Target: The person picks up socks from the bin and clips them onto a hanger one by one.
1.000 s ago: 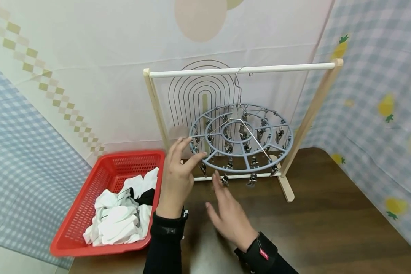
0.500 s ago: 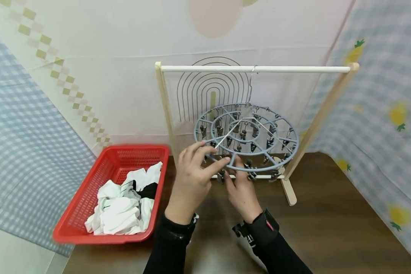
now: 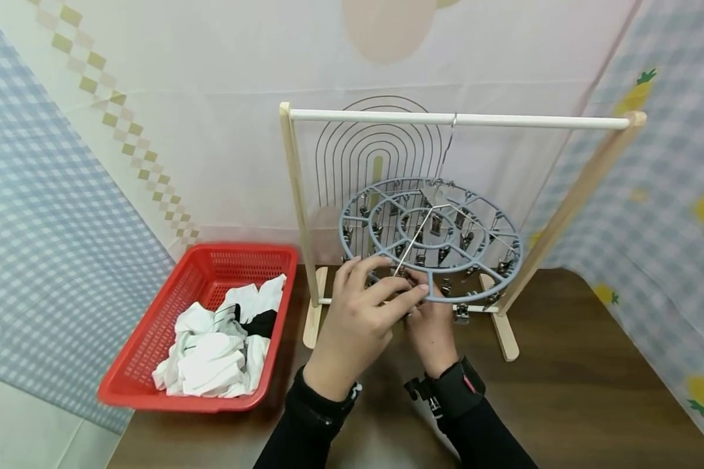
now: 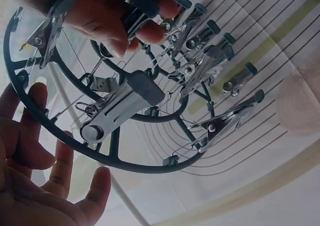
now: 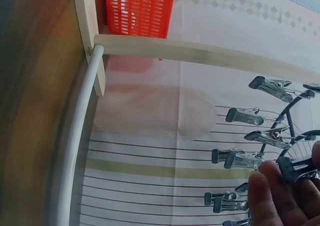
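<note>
A round blue-grey clip hanger [image 3: 454, 300] hangs by its metal hook [image 3: 448, 146] from a rack's white bar [image 3: 375, 117]. Many metal clips with dark tips dangle below its rings. My left hand [image 3: 358, 319] is at the near-left rim, fingers spread and loosely bent; its thumb tip touches the rim. Beneath the ring, partly hidden by the left hand, is my right hand [image 3: 434, 332]. In the right wrist view, its fingers pinch a dark-tipped clip [image 5: 295, 170]. The left wrist view shows another clip [image 4: 120, 106] hanging between the two hands.
A red basket [image 3: 108, 384] of white, grey and black cloth pieces stands left of the rack on the brown table [image 3: 592, 391]. The rack's wooden posts [image 3: 575, 202] stand on both sides of the hanger. Patterned cloth [image 3: 229, 163] hangs behind.
The right hand has risen from below the rim and now pinches a clip. My left hand has moved right along the rim, and the hanger looks turned. The basket has not moved.
</note>
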Demonstrator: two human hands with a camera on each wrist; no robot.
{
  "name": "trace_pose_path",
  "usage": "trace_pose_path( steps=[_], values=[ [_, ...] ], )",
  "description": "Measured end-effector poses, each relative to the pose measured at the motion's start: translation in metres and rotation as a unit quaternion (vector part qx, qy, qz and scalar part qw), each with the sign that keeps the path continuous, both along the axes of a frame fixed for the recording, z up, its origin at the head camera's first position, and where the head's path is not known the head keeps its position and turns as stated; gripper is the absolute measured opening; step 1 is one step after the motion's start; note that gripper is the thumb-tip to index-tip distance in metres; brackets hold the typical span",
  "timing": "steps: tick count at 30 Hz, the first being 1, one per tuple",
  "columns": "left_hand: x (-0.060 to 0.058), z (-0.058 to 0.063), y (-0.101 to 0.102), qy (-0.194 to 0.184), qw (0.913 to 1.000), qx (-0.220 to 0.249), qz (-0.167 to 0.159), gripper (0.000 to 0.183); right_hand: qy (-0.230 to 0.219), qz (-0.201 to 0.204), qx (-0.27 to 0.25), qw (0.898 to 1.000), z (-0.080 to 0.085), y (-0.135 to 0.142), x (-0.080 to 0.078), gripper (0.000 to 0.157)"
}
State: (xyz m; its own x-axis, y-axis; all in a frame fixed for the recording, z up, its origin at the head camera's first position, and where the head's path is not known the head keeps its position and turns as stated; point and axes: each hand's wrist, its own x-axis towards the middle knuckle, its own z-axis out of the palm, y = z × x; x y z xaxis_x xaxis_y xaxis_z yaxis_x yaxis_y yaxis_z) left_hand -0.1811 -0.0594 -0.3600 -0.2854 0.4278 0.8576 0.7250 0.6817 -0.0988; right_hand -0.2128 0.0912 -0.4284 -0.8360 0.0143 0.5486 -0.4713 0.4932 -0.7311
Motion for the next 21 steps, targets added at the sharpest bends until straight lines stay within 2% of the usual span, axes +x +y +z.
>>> trace_pose_path(
  steps=[4, 6, 10, 12, 15, 18, 19, 21],
  values=[
    [0.004, 0.003, 0.003, -0.005, 0.9997, -0.021, 0.012, 0.041, 0.072, -0.024, 0.058, 0.995, 0.001, 0.001, 0.001, 0.033],
    [0.007, 0.003, 0.004, -0.010, 0.9995, -0.027, 0.015, 0.041, 0.092, -0.031, 0.054, 0.994, 0.002, 0.002, 0.002, 0.030],
    [0.010, 0.003, 0.002, -0.021, 0.9991, -0.033, 0.016, 0.041, 0.100, -0.019, 0.037, 0.994, 0.001, 0.001, 0.003, 0.024],
    [0.012, 0.005, 0.000, -0.023, 0.9989, -0.036, 0.020, 0.043, 0.086, 0.004, 0.015, 0.996, 0.001, 0.001, 0.003, 0.026],
    [0.012, 0.010, -0.002, -0.028, 0.9986, -0.040, 0.019, 0.051, 0.041, 0.026, -0.049, 0.998, 0.006, 0.002, 0.001, 0.030],
    [0.015, 0.017, -0.013, -0.029, 0.9984, -0.034, 0.034, 0.056, -0.017, 0.058, -0.125, 0.990, 0.017, 0.001, 0.005, 0.036],
    [0.016, 0.021, -0.020, -0.035, 0.9980, -0.030, 0.045, 0.055, -0.030, 0.064, -0.133, 0.989, 0.023, -0.001, 0.006, 0.037],
    [0.020, 0.029, -0.042, -0.058, 0.9941, -0.024, 0.089, 0.053, -0.051, 0.085, -0.145, 0.985, 0.033, -0.006, 0.010, 0.039]
  ],
)
